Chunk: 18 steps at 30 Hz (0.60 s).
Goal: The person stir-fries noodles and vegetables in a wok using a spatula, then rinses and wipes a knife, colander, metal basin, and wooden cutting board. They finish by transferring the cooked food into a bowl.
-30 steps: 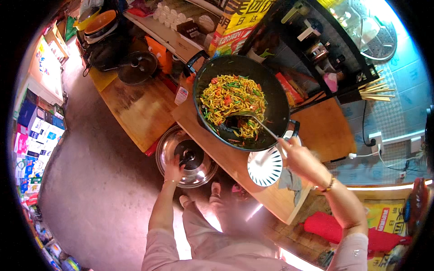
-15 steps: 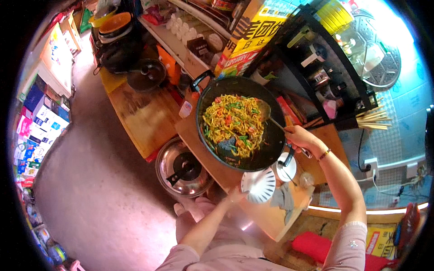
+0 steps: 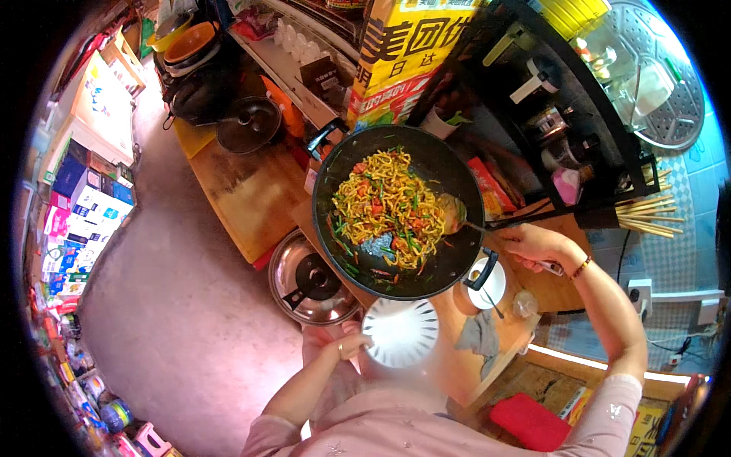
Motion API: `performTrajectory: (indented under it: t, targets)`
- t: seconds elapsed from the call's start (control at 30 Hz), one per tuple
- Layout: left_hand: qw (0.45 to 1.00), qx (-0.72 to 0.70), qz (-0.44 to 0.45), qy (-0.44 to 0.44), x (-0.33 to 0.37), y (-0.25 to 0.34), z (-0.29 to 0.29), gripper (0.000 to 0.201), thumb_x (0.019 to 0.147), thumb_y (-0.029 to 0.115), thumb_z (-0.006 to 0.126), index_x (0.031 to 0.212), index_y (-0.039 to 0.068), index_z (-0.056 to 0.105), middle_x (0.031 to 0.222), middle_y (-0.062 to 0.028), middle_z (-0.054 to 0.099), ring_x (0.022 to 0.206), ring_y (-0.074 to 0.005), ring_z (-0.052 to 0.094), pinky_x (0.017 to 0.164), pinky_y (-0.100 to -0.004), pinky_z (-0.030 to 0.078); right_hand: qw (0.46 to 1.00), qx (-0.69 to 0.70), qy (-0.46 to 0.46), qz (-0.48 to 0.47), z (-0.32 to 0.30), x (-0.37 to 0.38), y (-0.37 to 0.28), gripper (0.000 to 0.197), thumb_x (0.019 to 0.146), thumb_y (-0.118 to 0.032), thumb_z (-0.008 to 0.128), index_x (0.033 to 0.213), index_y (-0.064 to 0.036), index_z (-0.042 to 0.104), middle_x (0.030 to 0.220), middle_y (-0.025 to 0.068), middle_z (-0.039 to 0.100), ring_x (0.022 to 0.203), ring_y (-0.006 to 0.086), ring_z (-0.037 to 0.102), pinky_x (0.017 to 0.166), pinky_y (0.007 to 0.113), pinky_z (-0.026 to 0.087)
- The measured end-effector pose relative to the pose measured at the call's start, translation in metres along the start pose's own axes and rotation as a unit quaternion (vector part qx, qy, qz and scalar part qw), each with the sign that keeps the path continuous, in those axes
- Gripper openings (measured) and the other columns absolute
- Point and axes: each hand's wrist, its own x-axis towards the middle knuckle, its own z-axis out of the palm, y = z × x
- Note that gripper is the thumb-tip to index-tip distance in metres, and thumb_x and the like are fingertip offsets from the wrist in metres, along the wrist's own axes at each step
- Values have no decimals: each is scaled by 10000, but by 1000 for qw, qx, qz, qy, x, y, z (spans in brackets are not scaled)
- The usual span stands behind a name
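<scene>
A large black wok (image 3: pixel 449 266) with two side handles holds stir-fried noodles (image 3: pixel 388 198) with red and green pieces, heaped toward its left side. My right hand (image 3: pixel 537 247), at the wok's right, is closed round the handle of a metal wok spatula (image 3: pixel 487 229), whose head rests at the right edge of the noodles. Just below the wok's near rim, my left hand (image 3: pixel 352 344) grips the left edge of a white plate (image 3: pixel 400 333) with dark stripes round its rim. No food shows on the plate.
A white bowl (image 3: pixel 495 286) with a spoon stands under the wok's right handle, beside a grey cloth (image 3: pixel 478 335). A steel lid (image 3: pixel 278 266) lies left of the wok. Chopsticks (image 3: pixel 647 215) stick out from a black rack (image 3: pixel 609 107). A lidded pan (image 3: pixel 250 126) sits far left.
My left hand has drawn the plate leftward, out from beside the bowl to in front of the wok. The spatula's head has moved lower along the noodles' right edge. The view has shifted slightly.
</scene>
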Motion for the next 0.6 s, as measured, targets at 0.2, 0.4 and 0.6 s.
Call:
performTrajectory:
  t: [0.2, 0.4, 0.6]
  targets:
    - [962, -226, 98, 118, -152, 28, -27, 474, 755, 46, 545, 1209, -44, 437, 1168, -140, 533, 1074, -257, 523, 947, -375, 412, 921, 375, -74, -76, 66, 76, 32, 432, 924, -159, 453, 1346, -119, 370, 689, -2, 437, 454, 52, 355, 335, 196, 291]
    - [879, -280, 323, 212, -249, 71, -16, 569, 745, 179, 542, 1272, 21, 398, 1236, -122, 497, 1139, -286, 481, 969, -411, 386, 837, 529, -90, -108, 104, 83, 27, 453, 934, -154, 441, 1371, -130, 322, 701, 6, 455, 444, 46, 334, 349, 182, 273]
    - [835, -184, 460, 240, -293, 160, 26, 580, 805, 366, 503, 1270, 33, 409, 1238, -112, 497, 1138, -270, 477, 946, -399, 392, 796, 579, -73, -157, 131, 53, 29, 474, 940, -161, 425, 1386, -105, 275, 716, 0, 462, 433, 34, 329, 342, 171, 273]
